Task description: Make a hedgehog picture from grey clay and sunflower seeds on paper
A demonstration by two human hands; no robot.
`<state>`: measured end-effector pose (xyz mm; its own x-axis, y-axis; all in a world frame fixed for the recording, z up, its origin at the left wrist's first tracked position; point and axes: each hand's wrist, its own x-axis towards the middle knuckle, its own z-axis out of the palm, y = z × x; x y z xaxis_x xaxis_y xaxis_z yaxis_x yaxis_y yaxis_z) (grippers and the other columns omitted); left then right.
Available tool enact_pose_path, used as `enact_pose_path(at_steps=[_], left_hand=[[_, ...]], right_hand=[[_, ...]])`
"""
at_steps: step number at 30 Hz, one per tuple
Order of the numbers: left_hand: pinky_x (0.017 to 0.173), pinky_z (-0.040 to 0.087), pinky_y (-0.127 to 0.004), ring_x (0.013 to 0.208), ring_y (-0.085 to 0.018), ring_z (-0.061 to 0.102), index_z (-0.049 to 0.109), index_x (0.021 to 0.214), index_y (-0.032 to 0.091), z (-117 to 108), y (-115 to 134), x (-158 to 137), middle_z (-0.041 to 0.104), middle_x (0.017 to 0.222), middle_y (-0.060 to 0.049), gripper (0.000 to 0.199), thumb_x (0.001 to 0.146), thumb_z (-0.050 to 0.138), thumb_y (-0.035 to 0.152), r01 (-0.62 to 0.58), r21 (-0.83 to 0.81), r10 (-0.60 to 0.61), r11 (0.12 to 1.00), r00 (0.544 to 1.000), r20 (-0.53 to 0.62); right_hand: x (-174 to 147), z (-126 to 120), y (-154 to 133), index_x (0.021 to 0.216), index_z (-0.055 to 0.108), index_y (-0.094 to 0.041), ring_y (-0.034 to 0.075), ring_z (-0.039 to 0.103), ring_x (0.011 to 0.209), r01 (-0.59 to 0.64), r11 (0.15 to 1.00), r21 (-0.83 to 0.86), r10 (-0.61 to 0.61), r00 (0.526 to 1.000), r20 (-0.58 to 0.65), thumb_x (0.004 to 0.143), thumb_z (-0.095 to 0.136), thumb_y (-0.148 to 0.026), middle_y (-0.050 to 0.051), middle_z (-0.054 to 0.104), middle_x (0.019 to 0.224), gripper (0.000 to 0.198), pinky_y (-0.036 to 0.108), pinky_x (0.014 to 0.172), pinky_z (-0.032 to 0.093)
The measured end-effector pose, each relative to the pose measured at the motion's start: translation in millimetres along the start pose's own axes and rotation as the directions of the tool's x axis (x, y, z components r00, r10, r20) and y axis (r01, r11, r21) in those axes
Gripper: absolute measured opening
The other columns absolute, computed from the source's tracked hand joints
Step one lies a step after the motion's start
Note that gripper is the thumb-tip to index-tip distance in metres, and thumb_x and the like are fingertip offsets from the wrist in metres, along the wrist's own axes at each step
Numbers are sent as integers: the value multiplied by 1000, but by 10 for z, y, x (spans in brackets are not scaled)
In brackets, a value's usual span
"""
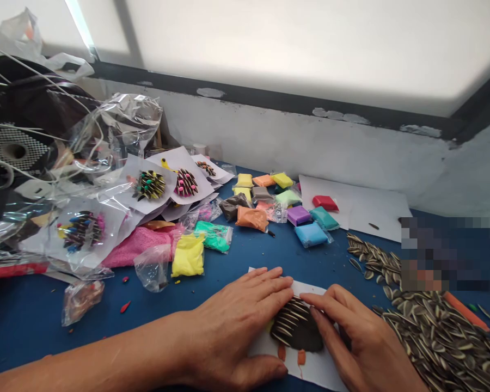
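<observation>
A dark clay shape (306, 329) lies on a white paper sheet (322, 367) close in front of me. Rows of striped sunflower seeds (288, 318) stick in its left and upper part, while its lower right is smooth. Two small orange clay feet (301, 357) sit beneath it. My left hand (245, 321) rests flat on the paper, fingers stretched along the shape's left side. At the upper right edge of the shape, my right hand (355, 332) has thumb and index finger drawn together in a pinch. Whatever lies between those fingertips is hidden.
Loose sunflower seeds (445, 332) are heaped at the right beside an orange stick (467, 311). Coloured clay packets (251, 218) lie across the blue table (228, 267). Finished seed-covered figures (185, 182) on paper and crumpled plastic bags (122, 120) crowd the left. A pixelated patch hides part of the right.
</observation>
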<state>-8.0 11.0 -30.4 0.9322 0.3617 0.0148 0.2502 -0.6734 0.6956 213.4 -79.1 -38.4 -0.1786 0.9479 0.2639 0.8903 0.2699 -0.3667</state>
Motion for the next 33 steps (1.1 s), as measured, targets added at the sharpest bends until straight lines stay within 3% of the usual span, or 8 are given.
enact_pose_path(at_steps=[10, 15, 20, 26, 28, 30, 33], left_hand=[[121, 17, -54, 149, -31, 20, 34, 151, 9, 11, -12, 2, 28, 159, -16, 81, 83, 69, 37, 8, 60, -9, 998, 1000, 28], [121, 17, -55, 149, -32, 21, 28, 154, 13, 28, -31, -12, 29, 159, -15, 85, 84, 69, 39, 8, 23, -8, 1000, 1000, -2], [122, 16, -53, 149, -32, 19, 27, 155, 13, 14, -28, -33, 28, 159, -15, 83, 88, 66, 41, 15, 15, -15, 1000, 1000, 12], [122, 13, -53, 150, -31, 17, 27, 155, 12, 4, -17, -51, 28, 160, -14, 84, 89, 64, 47, 22, 36, -22, 999, 1000, 14], [122, 14, -53, 150, -30, 17, 27, 155, 14, 3, -14, -48, 28, 160, -13, 83, 89, 64, 48, 20, 41, -20, 999, 1000, 19], [122, 15, -53, 150, -31, 19, 27, 155, 15, 3, -13, -43, 29, 159, -12, 83, 88, 64, 47, 18, 43, -19, 999, 1000, 22], [122, 16, -54, 149, -32, 19, 28, 155, 14, 6, -19, -37, 29, 159, -13, 83, 87, 65, 45, 25, 49, -26, 999, 999, 27]], right_hand=[[11, -28, 22, 114, 65, -26, 11, 67, 73, 12, 1000, -17, -12, 999, 38, 99, 45, -23, 1, 62, 85, 25, 19, 64, 54], [19, -111, 103, 112, 61, -23, 15, 73, 86, 4, 992, -124, -21, 990, -142, 97, 41, -21, 5, 71, 96, 25, 22, 71, 58], [8, -275, 303, 104, 63, -23, 14, 75, 70, -29, 956, -292, -44, 969, -241, 98, 39, -26, 0, 78, 83, 25, 20, 58, 58], [-13, -466, 470, 82, 66, -25, 19, 64, 40, -164, 826, -539, -5, 955, -297, 101, 28, -52, 1, 72, 61, 50, 30, 34, 45], [-16, -499, 498, 83, 68, -25, 21, 68, 48, -151, 818, -556, -12, 961, -278, 100, 30, -52, 2, 74, 65, 50, 32, 39, 48], [-28, -516, 548, 88, 71, -23, 26, 74, 69, -147, 807, -572, -17, 962, -271, 100, 31, -50, 6, 77, 82, 49, 36, 51, 53], [-66, -507, 688, 93, 72, -19, 32, 73, 89, -174, 787, -591, -5, 957, -289, 99, 31, -43, 12, 77, 95, 48, 42, 64, 56]])
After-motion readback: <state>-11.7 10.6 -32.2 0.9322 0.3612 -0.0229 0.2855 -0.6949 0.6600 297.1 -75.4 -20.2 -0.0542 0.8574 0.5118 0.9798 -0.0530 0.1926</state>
